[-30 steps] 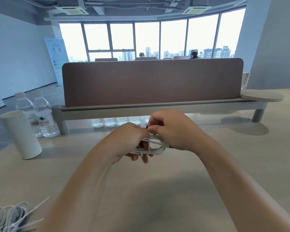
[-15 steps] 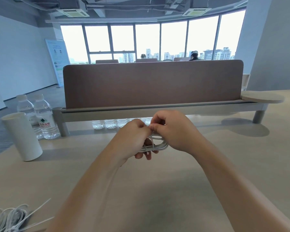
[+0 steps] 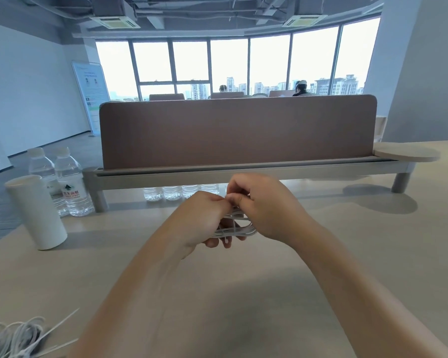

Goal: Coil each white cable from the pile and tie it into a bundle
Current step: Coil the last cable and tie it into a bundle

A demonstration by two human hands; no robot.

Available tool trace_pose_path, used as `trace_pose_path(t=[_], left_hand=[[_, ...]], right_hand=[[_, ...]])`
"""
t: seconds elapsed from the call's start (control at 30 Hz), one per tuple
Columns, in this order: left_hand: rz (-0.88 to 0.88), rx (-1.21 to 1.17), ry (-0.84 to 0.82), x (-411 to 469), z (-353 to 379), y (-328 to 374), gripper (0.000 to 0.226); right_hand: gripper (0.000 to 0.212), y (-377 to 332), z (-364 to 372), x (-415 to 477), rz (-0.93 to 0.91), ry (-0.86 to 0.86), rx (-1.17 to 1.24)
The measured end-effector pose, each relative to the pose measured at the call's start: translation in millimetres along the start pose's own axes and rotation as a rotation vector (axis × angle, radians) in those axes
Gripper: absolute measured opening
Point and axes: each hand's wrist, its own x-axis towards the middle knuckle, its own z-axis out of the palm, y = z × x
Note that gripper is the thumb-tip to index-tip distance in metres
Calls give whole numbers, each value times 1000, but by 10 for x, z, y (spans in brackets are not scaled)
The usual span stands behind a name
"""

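— Where is the cable?

— The coiled white cable (image 3: 233, 229) is in the air above the middle of the tabletop (image 3: 352, 257), between both hands, in front of the brown divider panel (image 3: 238, 130).

— How does each grip sit?

— The left hand (image 3: 204, 219) has its fingers curled round the coil from beneath, with the loops running across them; two fingertips show below the strands. The right hand (image 3: 265, 210) is closed too, thumb and forefinger pinching at the top of the coil, right against the left thumb (whether that is a cable end or a tie, I cannot tell).

— And the rest of the cables?

— The pile (image 3: 13, 337) lies at the near left corner of the tabletop, well apart from the hands, with thin white strips (image 3: 62, 322) sticking out of it.

— Anything else?

— A white paper cup (image 3: 36, 210) stands upright at the left, two water bottles (image 3: 71, 182) just behind it. More bottles (image 3: 181, 191) stand under the divider's low shelf, beyond the hands.
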Motion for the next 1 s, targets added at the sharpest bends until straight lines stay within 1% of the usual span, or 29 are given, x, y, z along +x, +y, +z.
trace_pose_path(t=[0.07, 0.13, 0.17, 0.2, 0.23, 0.27, 0.3, 0.37, 0.43, 0.53, 0.63, 0.73, 0.83, 0.9, 1.0], left_hand=[[13, -8, 42, 15, 13, -7, 30], [29, -35, 119, 39, 11, -28, 27], [37, -55, 166, 56, -5, -40, 27], [41, -79, 214, 69, -26, -52, 28], [46, -109, 266, 83, -52, -65, 28], [50, -143, 316, 95, -78, -73, 29], [51, -175, 360, 106, -103, -82, 30], [37, -214, 425, 119, -132, -88, 29], [22, -219, 466, 134, -137, -98, 26], [16, -188, 458, 137, -89, -105, 27], [21, -174, 424, 126, -39, -106, 27], [44, -199, 413, 115, -17, -80, 22], [53, -190, 395, 117, -13, -72, 22], [56, -150, 412, 133, -26, -86, 23], [73, -78, 439, 160, -47, -115, 25]], right_hand=[[12, 18, 8, 11, 18, 13, 30], [8, 34, -3, 22, 13, 1, 7], [9, 39, -15, 29, -7, 11, -16], [10, 39, -30, 31, -18, 51, -25], [5, 26, -49, 28, -15, 105, -17], [8, 7, -62, 19, 2, 153, 6], [16, -9, -61, 10, 38, 162, 27], [24, -67, -36, -3, 113, 69, 58], [26, -143, 29, -23, 155, -39, 104], [23, -203, 145, -47, 171, -66, 115], [18, -194, 195, -38, 167, -37, 75], [12, -173, 187, -31, 179, -89, 100], [14, -160, 173, -33, 169, -94, 93], [16, -146, 151, -34, 167, -83, 83], [13, -121, 108, -36, 162, -114, 96]])
